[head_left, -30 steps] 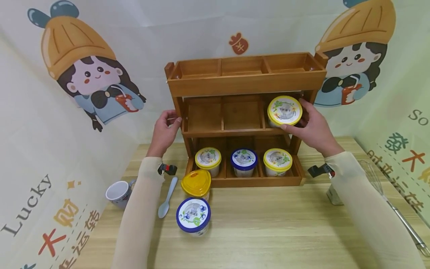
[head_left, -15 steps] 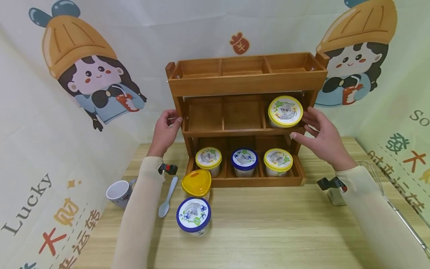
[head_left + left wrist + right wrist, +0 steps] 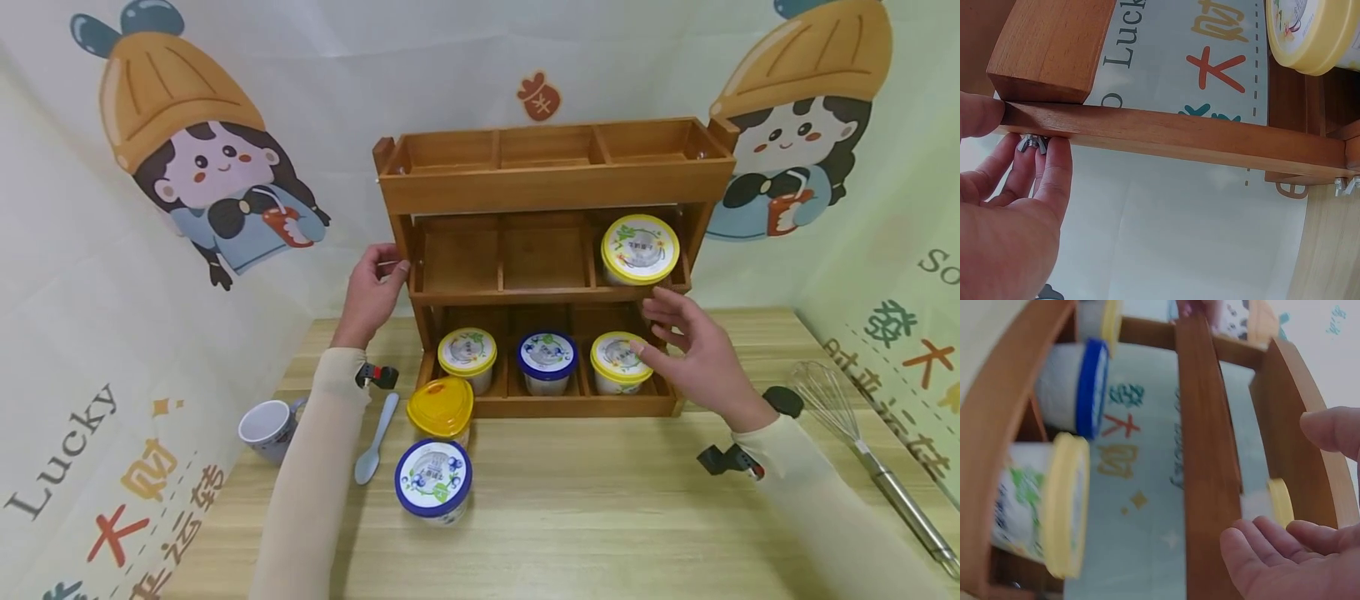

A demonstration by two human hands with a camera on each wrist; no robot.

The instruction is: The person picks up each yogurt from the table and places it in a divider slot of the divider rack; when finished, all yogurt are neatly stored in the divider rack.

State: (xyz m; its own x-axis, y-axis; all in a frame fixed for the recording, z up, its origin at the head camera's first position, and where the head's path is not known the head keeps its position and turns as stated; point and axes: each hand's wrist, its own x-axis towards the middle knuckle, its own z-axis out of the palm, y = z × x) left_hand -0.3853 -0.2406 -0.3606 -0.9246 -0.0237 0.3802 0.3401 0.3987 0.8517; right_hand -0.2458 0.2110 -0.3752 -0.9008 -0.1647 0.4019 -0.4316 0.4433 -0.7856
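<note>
A brown wooden three-tier rack (image 3: 555, 193) stands at the back of the table. My left hand (image 3: 372, 292) grips its left upright, thumb on one face and fingers on the other, around a metal wing nut (image 3: 1034, 144). On the middle shelf's right compartment sits a yellow-lidded tub (image 3: 640, 248). My right hand (image 3: 693, 354), fingers apart and holding nothing, is in front of the rack's right side, below that tub. Its thumb overlaps the lower right yellow-lidded tub (image 3: 621, 360) in the head view. A blue-lidded tub (image 3: 546, 358) and another yellow-lidded tub (image 3: 467, 354) share the bottom shelf.
In front of the rack's left end stand a container with an orange-yellow lid (image 3: 441, 407) and a blue-lidded tub (image 3: 433, 477). A pale spoon (image 3: 375, 442) and a mug (image 3: 266, 427) lie further left. A whisk (image 3: 870, 450) lies at the right.
My right hand has let go of the yellow-lidded tub on the middle shelf, drawn back to the right, then dropped lower. My left hand stays on the upright.
</note>
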